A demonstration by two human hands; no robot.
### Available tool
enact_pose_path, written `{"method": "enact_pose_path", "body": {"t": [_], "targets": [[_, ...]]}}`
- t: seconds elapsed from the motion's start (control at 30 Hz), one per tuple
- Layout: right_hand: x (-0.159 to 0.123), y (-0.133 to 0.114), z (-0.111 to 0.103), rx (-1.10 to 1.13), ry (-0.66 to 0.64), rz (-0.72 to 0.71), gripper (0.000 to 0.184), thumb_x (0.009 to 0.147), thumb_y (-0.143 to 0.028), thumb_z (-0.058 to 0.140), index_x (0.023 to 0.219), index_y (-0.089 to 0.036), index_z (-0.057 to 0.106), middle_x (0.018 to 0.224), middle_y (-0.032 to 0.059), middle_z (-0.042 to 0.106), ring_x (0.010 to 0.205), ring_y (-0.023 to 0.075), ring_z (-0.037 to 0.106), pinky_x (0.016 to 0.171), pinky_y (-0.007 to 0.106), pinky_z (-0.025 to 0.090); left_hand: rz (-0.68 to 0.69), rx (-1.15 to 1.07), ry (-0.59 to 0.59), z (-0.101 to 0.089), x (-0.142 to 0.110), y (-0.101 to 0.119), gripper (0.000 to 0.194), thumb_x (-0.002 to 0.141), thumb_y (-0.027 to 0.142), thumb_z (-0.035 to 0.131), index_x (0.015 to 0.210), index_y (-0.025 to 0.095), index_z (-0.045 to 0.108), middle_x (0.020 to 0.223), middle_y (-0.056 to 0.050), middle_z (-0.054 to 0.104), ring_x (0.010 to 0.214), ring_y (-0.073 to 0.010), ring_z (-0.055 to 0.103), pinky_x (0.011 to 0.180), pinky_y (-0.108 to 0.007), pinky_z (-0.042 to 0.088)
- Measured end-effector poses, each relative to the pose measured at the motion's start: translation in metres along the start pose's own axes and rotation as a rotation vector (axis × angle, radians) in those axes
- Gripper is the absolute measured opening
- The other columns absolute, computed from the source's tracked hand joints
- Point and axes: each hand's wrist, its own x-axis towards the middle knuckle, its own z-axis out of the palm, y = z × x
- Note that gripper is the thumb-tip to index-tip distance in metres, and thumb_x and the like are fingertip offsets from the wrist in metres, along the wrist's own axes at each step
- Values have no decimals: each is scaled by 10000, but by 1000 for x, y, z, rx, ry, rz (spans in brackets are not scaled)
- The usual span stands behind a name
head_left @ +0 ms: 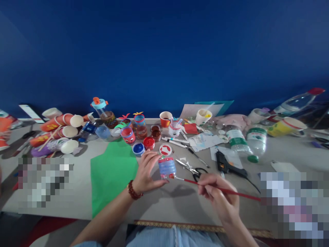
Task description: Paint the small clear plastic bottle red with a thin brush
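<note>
Between the thumb and fingers of my left hand (146, 174) is a small clear plastic bottle piece (167, 167), painted blue around the middle with red at its rims. My right hand (219, 193) grips a red-handled paintbrush (190, 181). The brush tip carries red paint and meets the lower edge of the bottle piece. Just beyond stand an open jar of blue paint (138, 149) and an open jar of red paint (149, 143). A round lid smeared with red (165, 150) lies beside them.
Black-handled scissors (191, 168) and a hot glue gun (228, 164) lie right of centre. Green paper (113, 175) covers the table at left. Painted cups (128, 135), stacked paper cups (63, 132) and plastic bottles (235, 139) line the back, before a blue wall (164, 51).
</note>
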Motion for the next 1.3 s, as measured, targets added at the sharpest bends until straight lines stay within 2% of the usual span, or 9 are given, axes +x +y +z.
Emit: {"method": "enact_pose_path", "body": {"t": [0.2, 0.43, 0.63, 0.8, 0.9, 1.13, 1.3], "targets": [[-1, 0, 3, -230, -146, -193, 201, 876, -160, 598, 812, -216, 781, 591, 37, 692, 494, 169, 633, 439, 248, 458, 34, 32, 12, 0, 1, 2, 867, 833, 740, 663, 1462, 167, 493, 1285, -179, 651, 1240, -360, 587, 1096, -560, 451], [-1, 4, 2, -291, -182, -257, 211, 918, -172, 570, 858, -225, 765, 624, 36, 702, 519, 175, 645, 465, 261, 471, 19, 28, 19, 0, 0, 0, 899, 806, 750, 686, 1472, 175, 501, 1283, -176, 659, 1228, -366, 601, 1098, -577, 452], [-1, 0, -4, -254, -146, -239, 226, 908, -131, 575, 855, -236, 768, 612, 21, 683, 520, 168, 635, 466, 252, 453, 26, 37, 19, 0, -1, 0, 907, 800, 760, 681, 1467, 173, 501, 1274, -176, 661, 1221, -366, 608, 1101, -584, 449], [-4, -3, -9, -172, -1, -157, 214, 869, -144, 601, 783, -239, 773, 593, 19, 662, 504, 157, 594, 446, 243, 410, 31, 28, 22, 0, 0, 0, 887, 813, 739, 687, 1465, 168, 497, 1278, -178, 659, 1233, -364, 601, 1105, -575, 448], [-6, -3, -10, -121, 21, -143, 206, 857, -143, 610, 770, -228, 776, 581, 28, 658, 491, 154, 579, 432, 242, 393, 40, 20, 29, -1, 1, 1, 891, 820, 740, 683, 1468, 158, 495, 1274, -180, 659, 1225, -359, 599, 1104, -574, 449], [-3, 0, 3, -207, -169, -226, 218, 893, -112, 572, 842, -206, 762, 611, 26, 686, 501, 149, 616, 445, 229, 438, 40, 22, 36, -1, 2, 3, 852, 842, 714, 679, 1461, 156, 501, 1286, -176, 651, 1229, -346, 587, 1089, -556, 462], [1, -6, 14, -299, -202, -326, 215, 883, -93, 563, 859, -212, 740, 615, 10, 695, 514, 148, 640, 474, 230, 473, 47, 43, 25, -2, 1, 3, 856, 844, 725, 671, 1459, 155, 499, 1284, -178, 655, 1238, -348, 591, 1113, -570, 446]]}}
